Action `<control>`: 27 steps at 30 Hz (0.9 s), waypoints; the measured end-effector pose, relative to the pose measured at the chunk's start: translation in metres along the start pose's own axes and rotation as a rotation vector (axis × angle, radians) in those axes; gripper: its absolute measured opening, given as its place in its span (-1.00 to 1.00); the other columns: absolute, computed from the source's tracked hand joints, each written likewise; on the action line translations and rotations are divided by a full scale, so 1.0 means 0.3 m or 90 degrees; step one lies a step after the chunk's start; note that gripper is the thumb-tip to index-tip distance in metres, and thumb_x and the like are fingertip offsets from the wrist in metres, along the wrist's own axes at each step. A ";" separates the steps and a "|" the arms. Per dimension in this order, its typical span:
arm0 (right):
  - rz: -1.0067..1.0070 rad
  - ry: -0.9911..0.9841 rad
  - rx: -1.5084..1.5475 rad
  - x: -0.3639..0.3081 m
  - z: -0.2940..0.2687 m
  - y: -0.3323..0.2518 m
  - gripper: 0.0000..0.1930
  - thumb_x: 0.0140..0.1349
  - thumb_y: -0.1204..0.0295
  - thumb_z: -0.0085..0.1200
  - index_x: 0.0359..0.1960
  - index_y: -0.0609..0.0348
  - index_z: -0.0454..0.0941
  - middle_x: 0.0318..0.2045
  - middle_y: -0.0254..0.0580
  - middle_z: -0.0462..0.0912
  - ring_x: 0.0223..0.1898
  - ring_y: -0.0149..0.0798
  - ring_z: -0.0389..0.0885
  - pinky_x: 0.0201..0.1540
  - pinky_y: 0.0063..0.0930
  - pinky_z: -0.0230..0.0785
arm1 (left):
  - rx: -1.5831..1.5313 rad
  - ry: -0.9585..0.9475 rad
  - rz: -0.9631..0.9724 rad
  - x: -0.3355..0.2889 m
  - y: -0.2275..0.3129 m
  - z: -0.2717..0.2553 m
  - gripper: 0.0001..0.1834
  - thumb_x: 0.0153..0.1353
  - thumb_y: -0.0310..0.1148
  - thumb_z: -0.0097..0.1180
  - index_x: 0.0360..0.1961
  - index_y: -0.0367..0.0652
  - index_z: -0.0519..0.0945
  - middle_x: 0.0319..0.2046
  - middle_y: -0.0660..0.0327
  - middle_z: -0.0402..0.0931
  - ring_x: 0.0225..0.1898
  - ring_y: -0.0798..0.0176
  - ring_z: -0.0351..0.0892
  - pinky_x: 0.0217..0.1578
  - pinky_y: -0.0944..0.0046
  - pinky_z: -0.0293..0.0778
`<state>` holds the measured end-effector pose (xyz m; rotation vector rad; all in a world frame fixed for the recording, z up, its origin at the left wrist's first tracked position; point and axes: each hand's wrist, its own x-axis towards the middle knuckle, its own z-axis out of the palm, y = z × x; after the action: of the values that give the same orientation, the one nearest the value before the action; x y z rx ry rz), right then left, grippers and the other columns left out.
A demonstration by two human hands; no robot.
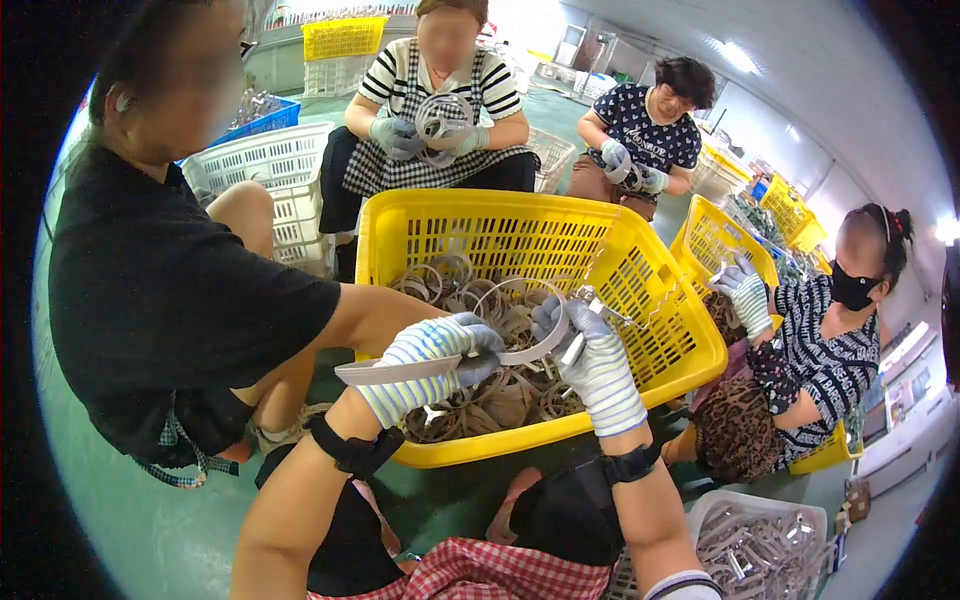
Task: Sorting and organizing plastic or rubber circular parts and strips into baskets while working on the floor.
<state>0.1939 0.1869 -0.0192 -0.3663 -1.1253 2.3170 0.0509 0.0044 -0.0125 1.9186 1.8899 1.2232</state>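
Observation:
My left hand (435,360), in a striped grey-palmed glove, is closed on a pale band bent into a ring (532,353). A second grey band (395,374) lies across the same hand, near the wrist. My right hand (597,368), gloved alike, grips the ring's other side. A small white or metallic piece (572,348) shows at its fingers; I cannot make out whether it belongs to the ring. Both hands are above a yellow plastic basket (540,440) with many similar rings (497,405) heaped in it. Bright metal parts (598,305) show beside my right fingers.
A person in black (180,300) sits close at the left, one arm reaching to the basket. Other gloved people sit across (445,120) and at the right (820,340). A white crate of bands (700,510) stands by my right forearm; stacked white crates (300,215) stand behind left.

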 end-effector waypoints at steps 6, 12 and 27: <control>-0.172 -0.004 -0.450 -0.028 0.018 -0.002 -0.78 0.23 0.24 0.10 -0.30 0.15 0.52 -0.51 -0.33 0.58 -0.54 -0.47 0.52 -0.51 -0.62 0.36 | -0.412 0.246 -0.227 0.021 0.027 -0.029 -0.83 0.34 -0.30 -0.06 -0.28 -0.17 0.47 -0.46 0.40 0.44 -0.61 0.61 0.30 -0.62 0.58 0.23; -0.111 -0.065 -0.792 -0.026 0.016 0.036 -0.81 0.18 0.43 0.07 -0.21 0.21 0.59 -0.30 -0.15 0.65 -0.28 -0.22 0.58 -0.13 -0.35 0.40 | -0.611 0.240 -0.217 0.017 0.039 -0.062 -0.76 0.31 -0.23 0.01 -0.11 -0.15 0.48 -0.48 0.41 0.45 -0.67 0.60 0.28 -0.66 0.57 0.20; 0.073 -0.007 -0.247 0.013 -0.025 0.057 -0.86 0.19 0.38 0.05 -0.22 0.02 0.52 -0.68 -0.56 0.33 -0.75 -0.55 0.21 -0.71 -0.61 0.02 | -0.357 0.332 -0.093 0.016 0.094 0.012 -0.79 0.27 -0.31 0.06 -0.17 -0.20 0.56 -0.45 0.34 0.52 -0.57 0.55 0.36 -0.57 0.54 0.29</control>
<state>0.1883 0.1853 -0.0372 -0.5730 -1.5991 2.1893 0.0734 0.0053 0.0052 1.2282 1.5856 2.0712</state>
